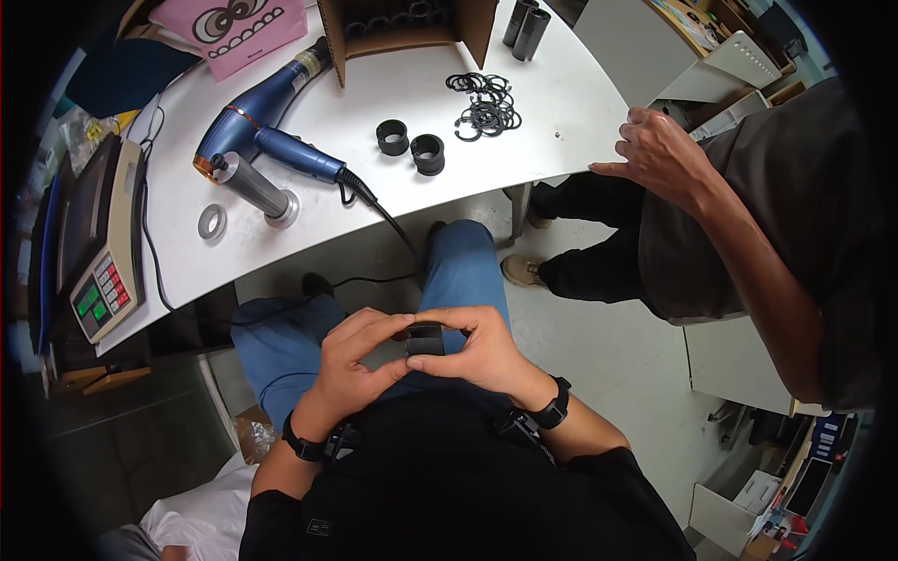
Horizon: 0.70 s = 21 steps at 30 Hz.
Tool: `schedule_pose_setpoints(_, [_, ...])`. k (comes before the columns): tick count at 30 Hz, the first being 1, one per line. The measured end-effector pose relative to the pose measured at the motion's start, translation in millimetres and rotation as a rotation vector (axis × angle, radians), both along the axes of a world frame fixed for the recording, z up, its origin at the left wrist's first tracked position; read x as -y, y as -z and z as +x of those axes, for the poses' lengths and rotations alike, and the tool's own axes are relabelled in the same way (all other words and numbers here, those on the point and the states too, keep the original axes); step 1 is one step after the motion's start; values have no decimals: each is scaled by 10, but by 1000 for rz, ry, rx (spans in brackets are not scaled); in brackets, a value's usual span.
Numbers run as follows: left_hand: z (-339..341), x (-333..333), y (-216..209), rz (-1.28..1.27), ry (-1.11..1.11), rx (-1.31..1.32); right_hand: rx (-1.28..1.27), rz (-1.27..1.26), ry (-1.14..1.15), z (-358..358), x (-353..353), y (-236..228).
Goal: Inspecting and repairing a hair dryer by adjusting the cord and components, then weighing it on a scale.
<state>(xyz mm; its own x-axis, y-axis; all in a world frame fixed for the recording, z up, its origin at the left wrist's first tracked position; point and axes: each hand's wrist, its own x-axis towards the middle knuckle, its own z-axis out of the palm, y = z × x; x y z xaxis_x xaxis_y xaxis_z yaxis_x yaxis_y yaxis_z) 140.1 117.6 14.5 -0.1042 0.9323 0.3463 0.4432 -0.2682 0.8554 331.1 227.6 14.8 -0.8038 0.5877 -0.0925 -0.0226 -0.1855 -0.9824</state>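
Note:
Above my lap, both hands hold a short black ring-shaped sleeve (426, 339). My left hand (354, 358) grips its left side between thumb and fingertips, and my right hand (486, 351) pinches it from the right. On the white table (309, 234) ahead stand two similar black sleeves, the left one (392, 137) and the right one (428, 154). Behind them to the right lies a loose pile of thin black split rings (488, 117). A metal cylinder on a round base (253, 190) stands left of the sleeves, beside a flat silver ring (212, 222).
A blue hair dryer (245, 117) lies on the table, its cord hanging over the front edge. A scale (103, 252) sits at left, a cardboard box (482, 33) and black tubes (531, 35) at the back. Another person's hand (659, 154) rests near the table's right edge.

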Motion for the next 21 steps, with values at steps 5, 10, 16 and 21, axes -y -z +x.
schedule_pose_setpoints(5, [-6,9,2,9,-4,-7,2,13,0,0,6,0])
schedule_pose_setpoints(10, [-13,12,-8,-4,2,3,12,4,-2,-7,5,-14])
schedule_pose_setpoints(16, [-18,29,-13,-7,-2,12,12,14,-3,-16,22,5])
schedule_pose_setpoints(21, [-46,49,44,24,2,-6,7,20,0,-33,22,-19])
